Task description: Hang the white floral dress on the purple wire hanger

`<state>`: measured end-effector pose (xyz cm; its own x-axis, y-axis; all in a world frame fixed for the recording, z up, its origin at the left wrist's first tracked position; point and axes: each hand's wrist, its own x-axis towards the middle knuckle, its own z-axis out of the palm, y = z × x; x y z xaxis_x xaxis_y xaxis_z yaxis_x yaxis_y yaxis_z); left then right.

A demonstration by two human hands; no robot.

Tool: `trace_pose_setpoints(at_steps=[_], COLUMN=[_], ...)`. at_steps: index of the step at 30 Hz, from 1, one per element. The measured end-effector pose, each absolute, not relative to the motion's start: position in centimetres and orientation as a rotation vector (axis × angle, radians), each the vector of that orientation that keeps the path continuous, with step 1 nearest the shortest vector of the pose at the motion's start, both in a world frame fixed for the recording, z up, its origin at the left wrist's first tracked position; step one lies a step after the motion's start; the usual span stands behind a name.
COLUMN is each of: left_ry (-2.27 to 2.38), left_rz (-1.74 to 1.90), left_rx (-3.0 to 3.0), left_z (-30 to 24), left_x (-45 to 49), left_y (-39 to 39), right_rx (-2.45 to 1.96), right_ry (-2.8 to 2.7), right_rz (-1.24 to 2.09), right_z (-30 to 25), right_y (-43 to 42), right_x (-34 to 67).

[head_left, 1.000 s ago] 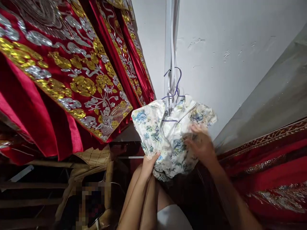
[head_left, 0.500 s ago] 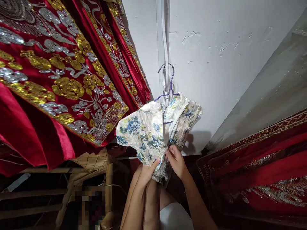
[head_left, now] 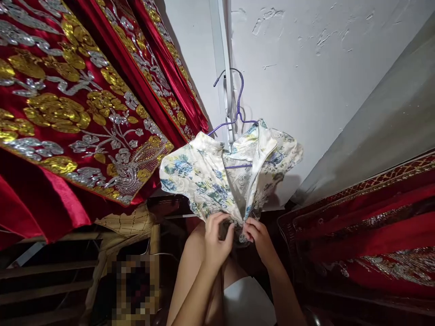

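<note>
A short-sleeved floral shirt (head_left: 207,176), white with blue and yellow-green flowers, hangs on a purple hanger (head_left: 239,102). Its front gapes in a V from the collar down. Low on the front, my right hand (head_left: 260,235) pinches the edge of the opening between thumb and fingers. My left hand (head_left: 217,237) is at the other side of the opening, thumb apart from the curved fingers, fingertips against or just before the fabric. The shirt's lower part is bunched and partly hidden behind both hands.
Red cloth (head_left: 102,104) with gold and silver sequin embroidery hangs at the left. More red embroidered fabric (head_left: 367,235) is at the right. A white wall (head_left: 288,68) with peeling patches stands behind the shirt. A wooden frame (head_left: 97,267) is at lower left.
The shirt's front has spread wider at the neck. My left hand has loosened from its pinch on the fabric, thumb and fingers parting. My right hand has shifted slightly down and right.
</note>
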<state>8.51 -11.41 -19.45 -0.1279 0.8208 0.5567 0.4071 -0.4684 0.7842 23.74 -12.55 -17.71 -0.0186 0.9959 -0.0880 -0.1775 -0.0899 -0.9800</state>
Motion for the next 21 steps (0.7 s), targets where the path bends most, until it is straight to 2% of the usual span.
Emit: trace_pose_setpoints(at_steps=[3, 8, 11, 17, 21], left_ry=[1.279, 1.248, 1.183, 1.111, 1.07], left_rz=[1.359, 1.329, 1.358, 1.139, 0.982], left_rx=[1.816, 1.705, 1.763, 1.992, 2.07], left_z=[-19.8, -20.3, -20.1, -19.4, -16.0], left_x=[9.8, 11.1, 11.6, 12.2, 11.5], left_y=[-11.5, -11.7, -11.5, -10.2, -9.0], right_rx=[-1.167, -1.202, -1.161, -0.944, -0.891], right_ry=[-1.139, -1.235, -1.228, -1.143, -1.169], right_rz=[1.403, 1.451, 1.497, 1.22, 1.136], right_z=[-17.1, -15.0, -11.0, 0.0, 1.5], right_y=[-13.1, -12.5, -9.8, -3.0, -2.8], right_x=[23.3, 23.9, 25.2, 26.8, 25.6])
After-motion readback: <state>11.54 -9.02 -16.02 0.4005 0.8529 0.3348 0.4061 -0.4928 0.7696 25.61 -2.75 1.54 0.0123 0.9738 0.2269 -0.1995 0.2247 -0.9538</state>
